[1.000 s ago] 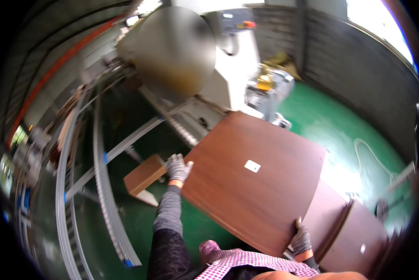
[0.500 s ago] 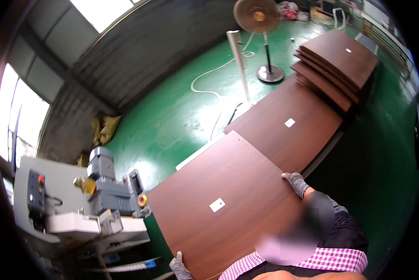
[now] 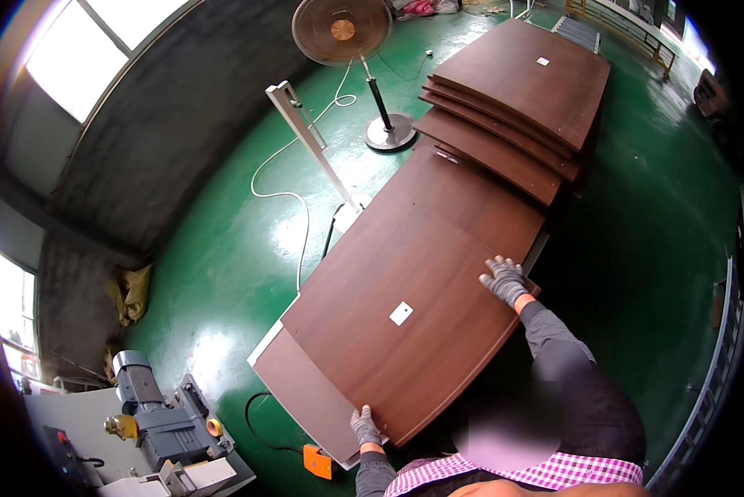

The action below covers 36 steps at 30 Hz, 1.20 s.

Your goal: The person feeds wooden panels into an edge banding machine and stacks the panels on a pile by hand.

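A large brown wood-grain panel [image 3: 438, 248] with a small white label [image 3: 401, 313] lies flat on top of another panel [image 3: 305, 385], whose end sticks out at the near left. My left hand [image 3: 365, 426], in a grey glove, grips the upper panel's near left edge, its fingers bunched there and partly hidden. Farther right, my gloved right hand [image 3: 504, 280] rests on the panel near its right edge, fingers spread and lying flat.
A stack of similar panels [image 3: 521, 74] stands at the far right end. Behind are a white upright post [image 3: 314, 149] and a stand fan [image 3: 342, 30]. A grey motorised machine [image 3: 173, 422] stands at near left, by an orange box [image 3: 317, 462] on the green floor.
The panel, held up by both hands before, now lies down on the panels beneath. My right hand has moved from gripping its edge to lying on its top. The view has shifted right.
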Each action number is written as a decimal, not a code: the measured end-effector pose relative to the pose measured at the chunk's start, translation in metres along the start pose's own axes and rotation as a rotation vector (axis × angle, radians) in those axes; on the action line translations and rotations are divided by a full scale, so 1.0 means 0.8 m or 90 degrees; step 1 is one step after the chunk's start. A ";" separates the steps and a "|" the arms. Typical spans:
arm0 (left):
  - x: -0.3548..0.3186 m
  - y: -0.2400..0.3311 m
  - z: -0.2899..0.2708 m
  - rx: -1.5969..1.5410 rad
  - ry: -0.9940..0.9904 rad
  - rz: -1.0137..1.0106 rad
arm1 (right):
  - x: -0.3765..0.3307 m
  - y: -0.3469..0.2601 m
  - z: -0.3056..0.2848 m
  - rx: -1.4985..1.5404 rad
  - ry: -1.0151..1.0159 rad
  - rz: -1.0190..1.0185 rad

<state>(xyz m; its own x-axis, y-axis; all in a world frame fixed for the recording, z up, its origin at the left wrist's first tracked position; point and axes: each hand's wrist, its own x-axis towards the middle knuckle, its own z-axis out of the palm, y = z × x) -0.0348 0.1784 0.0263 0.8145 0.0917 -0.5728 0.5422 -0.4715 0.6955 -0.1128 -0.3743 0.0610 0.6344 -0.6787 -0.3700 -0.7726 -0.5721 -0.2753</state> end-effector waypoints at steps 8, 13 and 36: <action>0.025 0.108 0.152 0.354 -0.036 0.173 | -0.006 -0.042 -0.022 -0.077 -0.092 0.103; 0.012 0.157 0.203 0.490 -0.022 0.056 | 0.049 -0.028 -0.042 -0.082 -0.097 0.090; -0.011 0.165 0.208 0.330 -0.035 0.031 | 0.208 0.107 -0.038 0.032 0.187 0.238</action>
<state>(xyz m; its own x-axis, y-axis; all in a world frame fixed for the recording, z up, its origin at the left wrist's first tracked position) -0.0047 -0.0304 0.0507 0.8163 0.0194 -0.5772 0.3196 -0.8476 0.4236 -0.0726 -0.5503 0.0029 0.2868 -0.9394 -0.1876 -0.9449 -0.2452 -0.2168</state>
